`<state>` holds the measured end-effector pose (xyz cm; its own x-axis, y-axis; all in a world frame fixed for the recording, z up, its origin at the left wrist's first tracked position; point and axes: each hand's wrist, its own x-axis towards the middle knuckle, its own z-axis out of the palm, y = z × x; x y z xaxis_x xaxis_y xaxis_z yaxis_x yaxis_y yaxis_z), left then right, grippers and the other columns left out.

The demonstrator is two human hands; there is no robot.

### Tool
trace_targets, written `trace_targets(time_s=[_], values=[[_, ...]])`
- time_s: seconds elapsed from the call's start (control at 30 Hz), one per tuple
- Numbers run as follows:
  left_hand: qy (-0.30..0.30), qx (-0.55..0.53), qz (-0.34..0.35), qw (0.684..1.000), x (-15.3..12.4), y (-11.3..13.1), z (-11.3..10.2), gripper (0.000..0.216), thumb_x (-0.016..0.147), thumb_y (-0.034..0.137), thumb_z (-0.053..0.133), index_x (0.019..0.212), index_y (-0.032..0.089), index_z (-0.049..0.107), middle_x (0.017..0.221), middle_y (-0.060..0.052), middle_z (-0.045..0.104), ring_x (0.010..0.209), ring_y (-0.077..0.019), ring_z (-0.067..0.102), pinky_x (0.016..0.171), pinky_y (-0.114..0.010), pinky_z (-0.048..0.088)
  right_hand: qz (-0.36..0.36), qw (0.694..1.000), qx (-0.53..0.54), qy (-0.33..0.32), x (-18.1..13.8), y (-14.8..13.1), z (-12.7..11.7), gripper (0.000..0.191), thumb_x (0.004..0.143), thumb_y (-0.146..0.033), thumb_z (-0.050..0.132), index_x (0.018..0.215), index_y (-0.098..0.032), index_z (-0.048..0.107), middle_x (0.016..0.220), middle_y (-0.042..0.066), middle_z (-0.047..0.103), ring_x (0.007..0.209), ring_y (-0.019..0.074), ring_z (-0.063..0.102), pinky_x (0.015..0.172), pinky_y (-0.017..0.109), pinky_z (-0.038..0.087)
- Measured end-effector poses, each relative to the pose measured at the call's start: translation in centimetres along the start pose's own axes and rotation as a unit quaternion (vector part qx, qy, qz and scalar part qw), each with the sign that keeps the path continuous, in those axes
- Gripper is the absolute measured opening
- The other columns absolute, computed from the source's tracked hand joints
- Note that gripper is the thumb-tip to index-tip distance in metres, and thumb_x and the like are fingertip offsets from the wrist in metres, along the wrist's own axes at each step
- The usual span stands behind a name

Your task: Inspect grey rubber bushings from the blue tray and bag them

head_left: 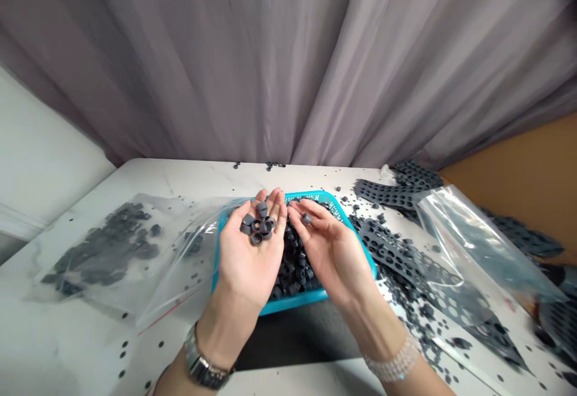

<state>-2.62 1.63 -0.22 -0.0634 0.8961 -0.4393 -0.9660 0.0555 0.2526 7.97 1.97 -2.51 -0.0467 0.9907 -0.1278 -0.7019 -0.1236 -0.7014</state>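
Note:
My left hand (251, 246) is palm up, cupped over the basket, with several small dark grey rubber caps (256, 238) lying in its palm and along its fingers. Beside it, my right hand (331, 243) is also turned up, its fingers partly curled around a single grey rubber cap (306, 218). The fingertips of both hands are close together. Below them stands a blue plastic basket (293, 303) filled with black rubber caps (295, 270); the hands hide part of it.
A clear plastic bag (148, 228) with many dark caps lies on the left. Perforated black rubber sheets (387, 194) and an empty-looking clear bag (487, 240) are at the right, among scattered black scraps (415, 312). A grey curtain (270, 71) hangs behind the white table (81, 336).

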Motion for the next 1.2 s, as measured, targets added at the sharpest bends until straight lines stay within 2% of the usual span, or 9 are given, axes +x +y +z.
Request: trace_targets(time_s=[0.13,0.23,0.37,0.5,0.7,0.97,1.2], values=[[-0.031,0.064,0.061,0.996,-0.1,-0.6,-0.2,0.028,0.086,0.022,0.043,0.107,0.014,0.061,0.121,-0.012,0.063,0.113,-0.0182,0.059,0.093,-0.029,0.051,0.027,0.997,0.066,0.041,-0.4,1.0,0.8,0.022,0.075,-0.017,0.045,0.079,-0.014,0.067,0.104,0.011,0.066,0.110,0.0218,0.060,0.110,0.038,0.039],[-0.050,0.097,0.092,0.990,-0.3,-1.2,-0.5,0.033,0.088,0.030,0.041,0.108,0.015,0.063,0.123,-0.011,0.062,0.117,-0.0183,0.056,0.095,-0.028,0.049,0.017,0.997,0.072,0.039,-1.0,2.0,1.8,0.023,0.078,-0.024,0.049,0.090,-0.016,0.066,0.109,0.009,0.066,0.115,0.0219,0.057,0.111,0.039,0.036],[-0.059,0.119,0.116,0.984,-0.9,-1.7,-0.6,0.039,0.089,0.039,0.039,0.108,0.019,0.066,0.127,-0.007,0.061,0.119,-0.0186,0.055,0.093,-0.026,0.050,0.022,0.999,0.043,0.022,-1.8,3.3,2.8,0.032,0.078,-0.022,0.057,0.110,-0.023,0.061,0.121,0.004,0.063,0.119,0.0195,0.054,0.109,0.038,0.038],[-0.061,0.145,0.133,0.979,-1.1,-1.8,-0.6,0.040,0.089,0.041,0.037,0.106,0.022,0.067,0.127,-0.005,0.061,0.120,-0.0186,0.054,0.091,-0.026,0.052,0.047,0.998,0.021,0.029,-2.1,3.5,3.0,0.042,0.075,-0.024,0.066,0.116,-0.025,0.058,0.124,0.005,0.061,0.115,0.0209,0.057,0.104,0.038,0.042],[-0.069,0.146,0.131,0.978,-1.3,-1.8,-0.6,0.042,0.090,0.042,0.035,0.108,0.021,0.066,0.127,-0.004,0.061,0.119,-0.0181,0.055,0.094,-0.027,0.050,0.037,0.999,0.017,0.012,-2.3,3.1,2.9,0.045,0.070,-0.019,0.070,0.113,-0.026,0.060,0.119,0.003,0.063,0.114,0.0194,0.057,0.103,0.035,0.043],[-0.128,0.131,0.108,0.977,-1.4,-1.8,-0.8,0.043,0.090,0.045,0.039,0.116,0.019,0.061,0.131,-0.005,0.058,0.122,-0.0177,0.053,0.094,-0.026,0.049,0.000,0.998,0.068,0.017,-2.3,2.8,3.0,0.034,0.076,-0.015,0.052,0.107,-0.020,0.066,0.121,0.003,0.064,0.119,0.0198,0.053,0.108,0.037,0.036],[-0.144,0.147,0.110,0.973,-1.1,-1.8,-1.0,0.043,0.091,0.046,0.035,0.114,0.021,0.062,0.133,-0.004,0.057,0.120,-0.0176,0.054,0.102,-0.030,0.043,0.008,0.995,0.091,0.048,-2.3,2.9,3.0,0.033,0.077,-0.019,0.052,0.106,-0.020,0.067,0.121,0.002,0.065,0.121,0.0201,0.052,0.109,0.037,0.034]])
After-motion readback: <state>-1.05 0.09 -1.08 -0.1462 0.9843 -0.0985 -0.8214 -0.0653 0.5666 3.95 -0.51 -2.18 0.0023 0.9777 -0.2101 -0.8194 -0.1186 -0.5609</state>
